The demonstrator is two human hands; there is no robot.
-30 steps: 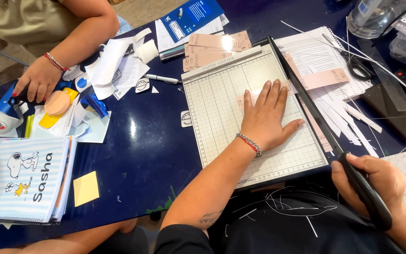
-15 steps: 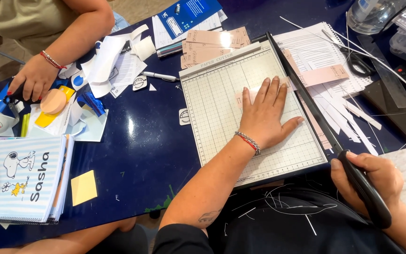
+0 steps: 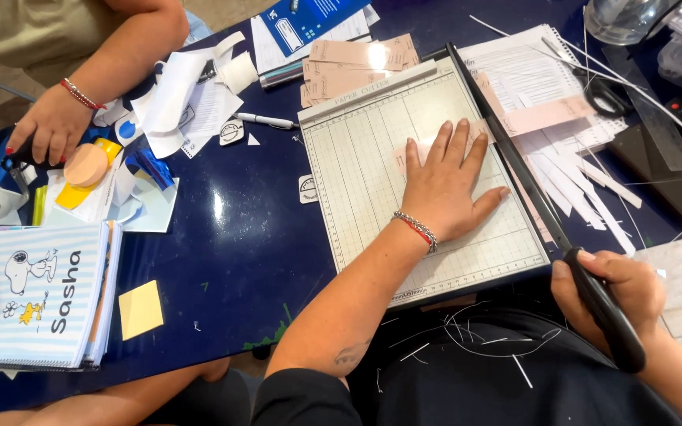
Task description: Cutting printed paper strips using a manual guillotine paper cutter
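On dark blue surface (image 3: 222, 237): paper cutter (image 3: 372, 181); left hand (image 3: 445, 185) flat, pinning pink paper (image 3: 420, 150); right hand (image 3: 613, 292) clenched on blade handle (image 3: 603, 315), blade lowered; cut strips (image 3: 578, 170) piled beside.

A blue booklet-like package (image 3: 309, 20) with white panels lies at the table's far edge, resting on white printed sheets (image 3: 274, 39). Two small round-cornered white labels with dark circular emblems lie on the dark blue table (image 3: 222, 260): one (image 3: 231, 132) just beside a white pen, the other (image 3: 308, 188) touching the left edge of the paper cutter. At the near left sits a pale blue striped notebook (image 3: 37, 296) whose cover carries a cartoon dog, a small yellow bird and dark lettering, with a blank yellow sticky note (image 3: 140, 308) just to its right.
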